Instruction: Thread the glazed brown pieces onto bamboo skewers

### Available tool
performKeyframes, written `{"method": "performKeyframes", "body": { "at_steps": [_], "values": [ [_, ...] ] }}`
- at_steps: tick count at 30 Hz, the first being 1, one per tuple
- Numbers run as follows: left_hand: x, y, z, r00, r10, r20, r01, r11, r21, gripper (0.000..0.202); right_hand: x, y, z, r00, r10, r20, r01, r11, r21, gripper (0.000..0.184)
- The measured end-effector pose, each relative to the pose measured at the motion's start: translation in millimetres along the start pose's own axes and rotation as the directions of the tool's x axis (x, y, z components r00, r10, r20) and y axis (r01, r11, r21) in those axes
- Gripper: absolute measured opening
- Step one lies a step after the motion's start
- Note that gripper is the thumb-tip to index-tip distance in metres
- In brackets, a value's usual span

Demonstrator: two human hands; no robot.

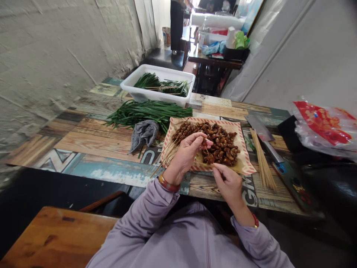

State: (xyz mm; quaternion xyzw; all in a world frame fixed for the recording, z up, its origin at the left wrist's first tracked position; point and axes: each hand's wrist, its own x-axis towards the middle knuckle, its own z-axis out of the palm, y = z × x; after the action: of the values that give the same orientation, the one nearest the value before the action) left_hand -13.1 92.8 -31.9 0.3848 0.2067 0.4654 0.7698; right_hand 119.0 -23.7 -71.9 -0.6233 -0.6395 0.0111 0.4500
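Observation:
My left hand [191, 149] is closed in a pinch above a heap of glossy brown meat pieces [223, 143]. A thin bamboo skewer [207, 149] runs down from its fingertips toward my right hand [229, 184], whose thumb and forefinger pinch the lower end. Whether a bit of meat sits between the left fingers is hard to make out. The heap lies on striped paper [245, 162]. Finished-looking meat skewers [182, 131] lie at its left, their bare sticks [169, 152] pointing toward me, partly behind my left forearm.
Right of the paper lie loose bamboo skewers [262, 163], a cleaver [263, 136] and a plastic bag [326, 123]. Long green chives [153, 111] and a grey cloth [143, 136] lie to the left. Behind stands a white tub [156, 96] holding more chives. A person [176, 26] stands farther back.

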Motion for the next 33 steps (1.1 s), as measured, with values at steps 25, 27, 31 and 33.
{"method": "performKeyframes", "body": {
  "at_steps": [25,27,31,33],
  "values": [
    [0.1,2.2,1.3,0.998,-0.032,-0.048,0.027,0.995,-0.100,0.025,1.2,-2.0,4.4,0.999,-0.040,-0.015,0.039,0.998,-0.046,0.019],
    [-0.5,3.3,2.6,0.998,-0.031,-0.055,0.025,0.995,-0.100,0.024,1.5,-2.8,5.1,0.999,-0.039,-0.017,0.038,0.998,-0.046,0.020],
    [-0.7,3.4,3.6,0.998,-0.024,-0.064,0.018,0.995,-0.094,0.024,2.3,-4.4,6.3,0.999,-0.032,-0.018,0.031,0.998,-0.055,0.021],
    [-0.5,2.8,3.8,0.998,-0.020,-0.065,0.014,0.996,-0.094,0.023,3.0,-5.5,6.8,0.999,-0.042,-0.026,0.040,0.997,-0.060,0.021]
  ]
}}
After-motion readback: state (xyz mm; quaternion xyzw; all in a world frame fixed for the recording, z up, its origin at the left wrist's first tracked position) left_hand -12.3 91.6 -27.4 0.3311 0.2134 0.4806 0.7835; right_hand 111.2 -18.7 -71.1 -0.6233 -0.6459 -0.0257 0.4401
